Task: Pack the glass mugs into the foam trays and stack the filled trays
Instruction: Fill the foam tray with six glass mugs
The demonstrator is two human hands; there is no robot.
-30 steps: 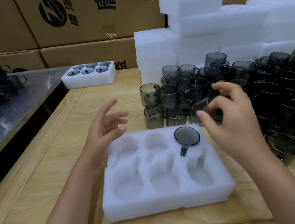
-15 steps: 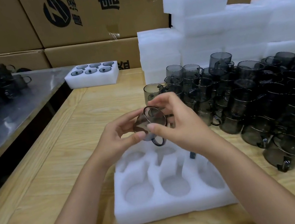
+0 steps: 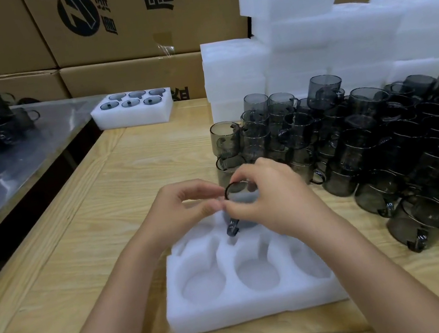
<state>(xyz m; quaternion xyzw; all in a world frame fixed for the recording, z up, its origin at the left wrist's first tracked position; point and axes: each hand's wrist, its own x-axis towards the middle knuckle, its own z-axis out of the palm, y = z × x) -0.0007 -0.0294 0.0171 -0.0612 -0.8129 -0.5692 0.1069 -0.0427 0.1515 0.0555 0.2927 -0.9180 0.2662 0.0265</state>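
A white foam tray (image 3: 248, 305) with six round pockets lies on the wooden table in front of me. Both my hands hold one smoky glass mug (image 3: 239, 196) over the tray's far middle pocket, its handle pointing down toward me. My left hand (image 3: 188, 210) pinches the mug's left rim. My right hand (image 3: 274, 200) curls round its right side and hides the far right pocket. The three near pockets hold nothing. A big heap of stacked grey mugs (image 3: 370, 145) fills the table to the right.
A filled foam tray (image 3: 132, 109) sits at the table's far left corner. Stacks of white foam trays (image 3: 322, 39) stand behind the mugs, against cardboard boxes (image 3: 128, 21). A metal table (image 3: 6, 162) with more dark mugs lies to the left.
My right hand brought a mug from the heap to the centre, my left hand joined it, and both have lowered the mug toward the tray's far middle pocket.
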